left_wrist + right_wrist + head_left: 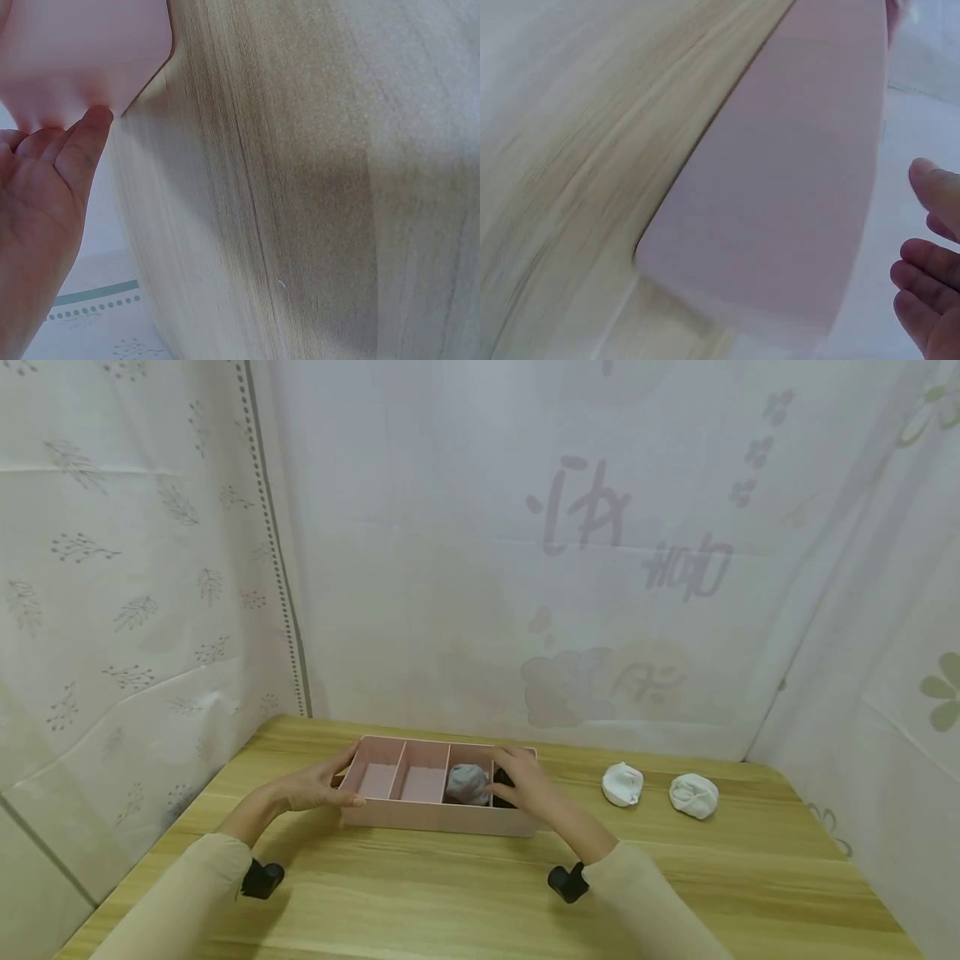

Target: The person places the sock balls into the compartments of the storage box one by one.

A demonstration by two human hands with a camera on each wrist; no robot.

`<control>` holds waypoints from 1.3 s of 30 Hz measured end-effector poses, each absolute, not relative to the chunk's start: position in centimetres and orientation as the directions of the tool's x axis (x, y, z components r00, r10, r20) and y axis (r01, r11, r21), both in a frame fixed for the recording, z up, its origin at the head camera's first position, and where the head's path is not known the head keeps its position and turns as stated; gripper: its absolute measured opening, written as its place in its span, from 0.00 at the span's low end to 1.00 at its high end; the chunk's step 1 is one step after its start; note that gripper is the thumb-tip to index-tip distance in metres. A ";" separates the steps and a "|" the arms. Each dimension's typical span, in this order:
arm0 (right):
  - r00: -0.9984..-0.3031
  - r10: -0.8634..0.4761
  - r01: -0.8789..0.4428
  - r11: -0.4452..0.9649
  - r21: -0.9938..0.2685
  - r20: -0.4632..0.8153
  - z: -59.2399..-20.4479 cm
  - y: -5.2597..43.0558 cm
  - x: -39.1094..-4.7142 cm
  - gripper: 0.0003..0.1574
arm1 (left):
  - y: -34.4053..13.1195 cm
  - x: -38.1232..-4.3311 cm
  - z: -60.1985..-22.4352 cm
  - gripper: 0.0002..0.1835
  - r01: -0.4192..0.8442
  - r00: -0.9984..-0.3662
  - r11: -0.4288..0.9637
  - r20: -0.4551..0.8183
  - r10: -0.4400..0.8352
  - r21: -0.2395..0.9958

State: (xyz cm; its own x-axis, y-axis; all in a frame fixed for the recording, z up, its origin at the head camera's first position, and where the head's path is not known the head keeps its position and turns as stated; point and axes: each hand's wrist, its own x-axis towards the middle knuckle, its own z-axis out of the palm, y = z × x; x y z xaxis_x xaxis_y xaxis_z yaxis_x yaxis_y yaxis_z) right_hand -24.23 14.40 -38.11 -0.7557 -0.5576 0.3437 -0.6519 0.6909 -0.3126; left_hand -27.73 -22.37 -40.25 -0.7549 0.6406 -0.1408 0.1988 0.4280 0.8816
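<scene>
A pink divided box [435, 819] stands on the table, its compartments in a row. My left hand [311, 786] grips its left end, thumb at the front corner; in the left wrist view the fingertips press against the box's end wall [82, 45]. Over the right end hovers my right hand [527, 783]. Its fingers [930, 259] look relaxed with nothing between them in the right wrist view, apart from the box wall [765, 187]. A grey rolled cloth bundle [467, 783] lies in a right-of-centre compartment. Something black [503, 787] in the rightmost one is partly hidden by that hand.
Two white rolled cloth bundles [622, 785] lie on the wooden table [420, 902] to the right of the box. Patterned curtains [450, 568] hang behind the table and at both sides. Each wrist carries a small black camera [567, 883].
</scene>
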 end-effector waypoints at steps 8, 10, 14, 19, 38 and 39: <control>-0.788 -0.445 -0.600 0.708 -0.372 0.425 -37.7 18.9 -22.9 0.34 | -22.5 -27.7 -40.3 0.59 0.183 -0.771 0.453 -0.159 0.617 0.872; -0.806 -0.413 -0.571 0.732 -0.372 0.424 -37.6 20.0 -22.6 0.35 | -22.5 -27.7 -40.3 0.58 0.182 -0.767 0.448 -0.159 0.621 0.875; -0.797 -0.380 -0.564 0.746 -0.353 0.470 -37.8 22.0 -22.3 0.35 | -22.6 -27.6 -40.2 0.59 0.171 -0.766 0.438 -0.161 0.623 0.882; -0.752 -0.359 -0.589 0.743 -0.318 0.553 -38.4 24.5 -22.2 0.36 | -22.5 -27.6 -40.1 0.58 0.181 -0.763 0.437 -0.154 0.627 0.881; -0.913 -0.187 -0.331 0.859 -0.389 0.363 -40.3 31.2 -22.0 0.48 | -22.5 -27.8 -40.3 0.59 0.172 -0.772 0.449 -0.163 0.614 0.877; -0.918 -0.183 -0.323 0.861 -0.394 0.352 -40.4 31.3 -22.0 0.48 | -22.5 -27.8 -40.3 0.59 0.172 -0.772 0.447 -0.162 0.614 0.878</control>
State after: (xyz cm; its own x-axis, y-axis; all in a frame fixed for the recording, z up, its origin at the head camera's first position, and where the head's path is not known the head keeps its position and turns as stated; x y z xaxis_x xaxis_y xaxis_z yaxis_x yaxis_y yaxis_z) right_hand -22.03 31.25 -40.38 -0.9180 -0.1833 0.3517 -0.3228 0.8606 -0.3939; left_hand -27.78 -22.49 -40.32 -0.7722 0.6143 -0.1620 0.1717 0.4473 0.8778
